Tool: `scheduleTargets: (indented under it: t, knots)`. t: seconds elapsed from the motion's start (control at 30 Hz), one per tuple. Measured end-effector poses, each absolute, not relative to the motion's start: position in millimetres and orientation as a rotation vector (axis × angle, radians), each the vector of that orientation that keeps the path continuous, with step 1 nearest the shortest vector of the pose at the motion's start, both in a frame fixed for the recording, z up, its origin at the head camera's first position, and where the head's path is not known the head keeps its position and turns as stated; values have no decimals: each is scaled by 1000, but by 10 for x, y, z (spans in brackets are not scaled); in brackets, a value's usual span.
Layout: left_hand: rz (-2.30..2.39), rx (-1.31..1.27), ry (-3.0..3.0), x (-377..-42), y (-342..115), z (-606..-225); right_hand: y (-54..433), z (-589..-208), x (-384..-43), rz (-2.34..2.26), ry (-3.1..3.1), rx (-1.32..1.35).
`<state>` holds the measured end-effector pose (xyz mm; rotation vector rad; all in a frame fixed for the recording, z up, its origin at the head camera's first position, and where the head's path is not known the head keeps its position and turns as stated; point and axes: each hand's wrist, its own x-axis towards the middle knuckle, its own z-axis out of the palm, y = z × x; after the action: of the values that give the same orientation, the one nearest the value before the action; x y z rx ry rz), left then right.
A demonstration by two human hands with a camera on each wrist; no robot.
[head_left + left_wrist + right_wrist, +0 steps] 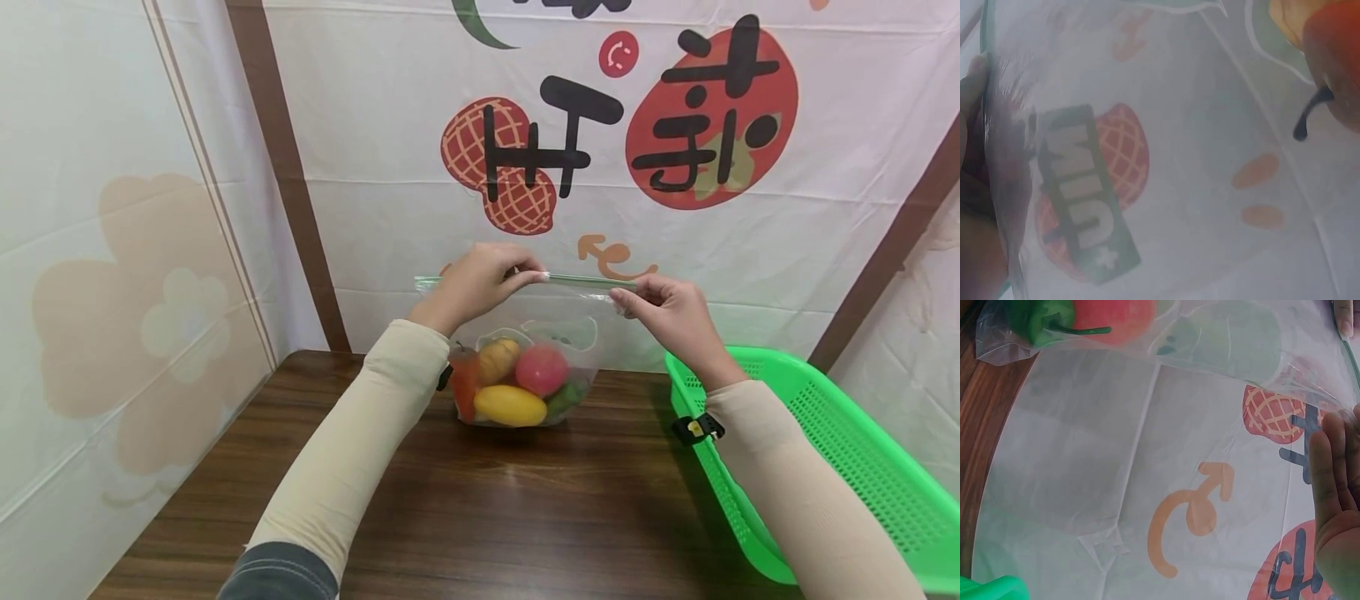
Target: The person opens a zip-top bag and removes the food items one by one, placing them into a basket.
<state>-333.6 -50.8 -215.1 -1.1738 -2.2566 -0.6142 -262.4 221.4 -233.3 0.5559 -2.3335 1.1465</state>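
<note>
A clear zip bag [555,304] with a green zip strip hangs upright by its top edge, its filled bottom at the table. My left hand [487,279] pinches the strip near its middle between thumb and fingers. At the top right corner, my right hand [667,312] pinches the bag's edge. Inside lie a yellow oval fruit [512,406], a pink round fruit [542,370], a brownish potato-like piece [498,360] and an orange-red piece [464,383]. A green pepper [1038,319] with a stem shows through the plastic in the right wrist view.
A green perforated plastic basket [813,371] stands on the right of the brown wooden table [480,517], under the right forearm. Behind the bag hangs a white printed cloth [390,167], and another pale sheet [112,275] with a flower closes off the left side.
</note>
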Motion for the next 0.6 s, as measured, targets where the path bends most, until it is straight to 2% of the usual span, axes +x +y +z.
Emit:
scheduleTargets:
  t: [0.6]
  knots:
    - [-607,-1147,-2236,-3321,-723,-2121,2244,-2342,-2634,1149,-2338,567]
